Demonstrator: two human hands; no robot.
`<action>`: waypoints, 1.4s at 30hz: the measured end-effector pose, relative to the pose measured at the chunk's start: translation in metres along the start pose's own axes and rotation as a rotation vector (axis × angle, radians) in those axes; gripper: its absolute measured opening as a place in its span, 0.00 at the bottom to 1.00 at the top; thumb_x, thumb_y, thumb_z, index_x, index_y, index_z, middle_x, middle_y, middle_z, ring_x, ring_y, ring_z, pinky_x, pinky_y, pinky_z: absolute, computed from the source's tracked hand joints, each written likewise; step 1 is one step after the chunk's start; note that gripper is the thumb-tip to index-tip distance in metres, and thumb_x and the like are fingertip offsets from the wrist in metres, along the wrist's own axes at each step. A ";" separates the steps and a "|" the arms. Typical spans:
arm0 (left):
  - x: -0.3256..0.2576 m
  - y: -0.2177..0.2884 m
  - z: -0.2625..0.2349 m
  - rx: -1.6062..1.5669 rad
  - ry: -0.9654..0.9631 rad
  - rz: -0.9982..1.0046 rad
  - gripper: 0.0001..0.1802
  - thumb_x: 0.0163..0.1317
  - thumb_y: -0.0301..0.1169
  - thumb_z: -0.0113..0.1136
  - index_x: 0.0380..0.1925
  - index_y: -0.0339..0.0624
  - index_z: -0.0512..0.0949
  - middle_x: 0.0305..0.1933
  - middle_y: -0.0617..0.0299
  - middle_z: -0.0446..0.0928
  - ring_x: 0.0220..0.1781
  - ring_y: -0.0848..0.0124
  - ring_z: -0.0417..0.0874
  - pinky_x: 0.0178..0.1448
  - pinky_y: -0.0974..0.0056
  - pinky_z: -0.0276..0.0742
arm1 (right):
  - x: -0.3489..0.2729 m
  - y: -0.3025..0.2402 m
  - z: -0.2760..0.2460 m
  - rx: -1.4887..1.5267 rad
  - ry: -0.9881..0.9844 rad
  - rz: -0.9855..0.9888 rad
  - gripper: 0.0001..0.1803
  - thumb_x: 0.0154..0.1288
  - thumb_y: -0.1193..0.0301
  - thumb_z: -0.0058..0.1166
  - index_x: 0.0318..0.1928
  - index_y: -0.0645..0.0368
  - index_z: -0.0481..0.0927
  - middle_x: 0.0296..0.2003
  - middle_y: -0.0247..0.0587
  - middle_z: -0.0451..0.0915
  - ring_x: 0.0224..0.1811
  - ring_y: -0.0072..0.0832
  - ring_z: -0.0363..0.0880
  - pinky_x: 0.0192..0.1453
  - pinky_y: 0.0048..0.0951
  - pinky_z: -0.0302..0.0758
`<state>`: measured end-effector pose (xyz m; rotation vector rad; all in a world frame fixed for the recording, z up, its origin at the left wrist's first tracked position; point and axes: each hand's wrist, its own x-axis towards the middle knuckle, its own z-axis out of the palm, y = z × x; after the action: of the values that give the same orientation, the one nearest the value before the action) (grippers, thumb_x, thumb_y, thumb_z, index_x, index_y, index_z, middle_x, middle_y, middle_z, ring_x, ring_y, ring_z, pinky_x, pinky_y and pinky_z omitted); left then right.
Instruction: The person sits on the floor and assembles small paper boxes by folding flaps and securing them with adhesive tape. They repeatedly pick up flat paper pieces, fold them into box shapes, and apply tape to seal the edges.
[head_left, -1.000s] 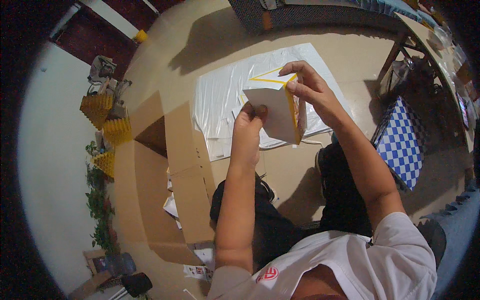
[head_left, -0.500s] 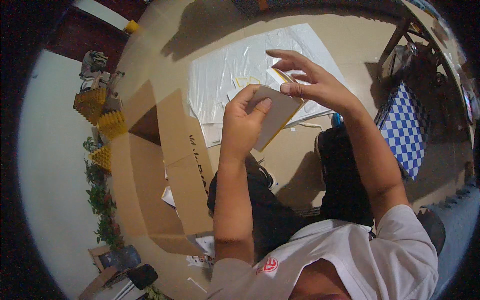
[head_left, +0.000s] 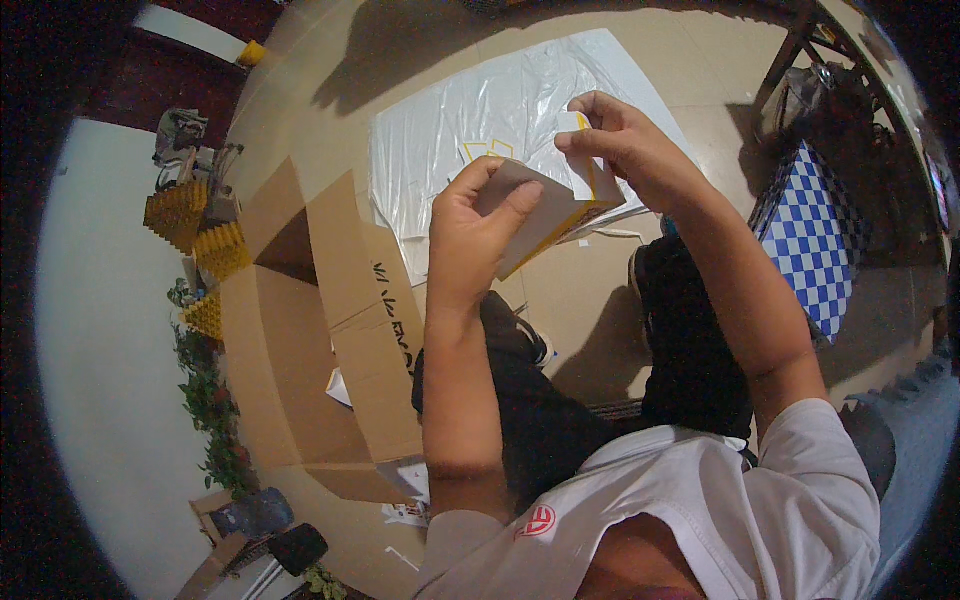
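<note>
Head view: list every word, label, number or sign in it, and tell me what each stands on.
Cardboard box: dark marks along one flap, too blurred to read surely.
White shirt: red emblem on the chest; I don't copy its characters.
Small carton: any print is too small to read.
Printed paper beside the box: too small to read.

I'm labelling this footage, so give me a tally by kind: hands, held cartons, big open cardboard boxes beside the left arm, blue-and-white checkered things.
Hands (left hand, right hand): 2
Held white-and-yellow carton: 1
Big open cardboard box: 1
Checkered thing: 1
Total: 5
</note>
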<state>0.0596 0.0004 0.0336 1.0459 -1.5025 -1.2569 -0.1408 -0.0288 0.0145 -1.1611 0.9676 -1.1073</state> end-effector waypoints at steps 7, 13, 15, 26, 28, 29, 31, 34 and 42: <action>0.000 0.001 0.011 0.133 0.130 0.014 0.10 0.52 0.28 0.71 0.32 0.38 0.80 0.30 0.65 0.81 0.32 0.78 0.78 0.39 0.70 0.73 | -0.002 -0.001 0.003 0.017 0.112 0.047 0.20 0.57 0.65 0.59 0.47 0.61 0.73 0.32 0.32 0.73 0.36 0.19 0.71 0.36 0.20 0.67; 0.001 0.004 0.009 0.062 0.127 -0.004 0.10 0.52 0.28 0.70 0.32 0.38 0.79 0.30 0.65 0.80 0.32 0.79 0.77 0.38 0.71 0.73 | 0.000 0.004 -0.004 -0.056 -0.035 -0.066 0.15 0.61 0.67 0.54 0.48 0.55 0.77 0.34 0.30 0.74 0.35 0.19 0.71 0.39 0.20 0.69; 0.002 0.006 0.005 -0.062 0.118 -0.053 0.10 0.53 0.28 0.69 0.33 0.37 0.79 0.31 0.64 0.79 0.32 0.78 0.77 0.39 0.71 0.73 | 0.001 0.008 -0.008 -0.125 -0.129 -0.134 0.12 0.63 0.67 0.53 0.46 0.55 0.78 0.38 0.31 0.75 0.39 0.20 0.72 0.43 0.23 0.70; 0.001 0.004 -0.015 -0.061 -0.020 -0.152 0.13 0.51 0.27 0.69 0.37 0.36 0.80 0.33 0.63 0.80 0.35 0.76 0.77 0.43 0.69 0.73 | -0.007 0.005 -0.002 -0.604 -0.369 -0.586 0.14 0.61 0.59 0.60 0.39 0.54 0.79 0.54 0.42 0.73 0.60 0.35 0.67 0.66 0.37 0.62; 0.001 0.003 -0.019 -0.042 -0.015 -0.132 0.14 0.50 0.27 0.70 0.37 0.37 0.80 0.33 0.63 0.80 0.35 0.76 0.78 0.43 0.69 0.73 | -0.007 0.005 -0.001 -0.487 -0.417 -0.476 0.14 0.62 0.59 0.60 0.39 0.55 0.78 0.53 0.40 0.74 0.56 0.32 0.70 0.62 0.35 0.64; 0.002 0.001 -0.022 -0.026 -0.023 -0.112 0.14 0.49 0.26 0.71 0.36 0.37 0.80 0.33 0.63 0.80 0.35 0.76 0.78 0.43 0.69 0.73 | -0.009 0.003 0.000 -0.393 -0.456 -0.365 0.13 0.62 0.60 0.60 0.38 0.56 0.76 0.54 0.39 0.73 0.55 0.31 0.70 0.60 0.34 0.67; 0.002 -0.001 -0.023 -0.013 -0.019 -0.080 0.13 0.48 0.26 0.71 0.36 0.38 0.81 0.33 0.64 0.80 0.35 0.76 0.78 0.43 0.69 0.74 | -0.009 0.003 0.002 -0.250 -0.499 -0.205 0.12 0.63 0.62 0.59 0.38 0.56 0.74 0.54 0.38 0.73 0.51 0.27 0.71 0.54 0.31 0.70; 0.002 -0.002 -0.024 -0.014 0.005 -0.038 0.13 0.48 0.26 0.72 0.34 0.39 0.81 0.33 0.65 0.80 0.35 0.76 0.78 0.43 0.70 0.74 | -0.007 0.006 0.003 -0.178 -0.481 -0.120 0.11 0.66 0.63 0.56 0.38 0.57 0.73 0.50 0.35 0.74 0.45 0.23 0.72 0.46 0.27 0.72; 0.003 0.000 -0.023 0.018 -0.001 0.020 0.10 0.50 0.26 0.70 0.33 0.40 0.80 0.32 0.66 0.80 0.35 0.76 0.77 0.43 0.68 0.74 | 0.004 0.024 0.002 -0.178 -0.393 -0.288 0.08 0.66 0.67 0.55 0.39 0.57 0.73 0.53 0.34 0.73 0.40 0.20 0.72 0.42 0.24 0.73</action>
<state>0.0810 -0.0084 0.0360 1.0401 -1.5239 -1.2324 -0.1345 -0.0316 -0.0087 -1.6307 0.6131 -0.9762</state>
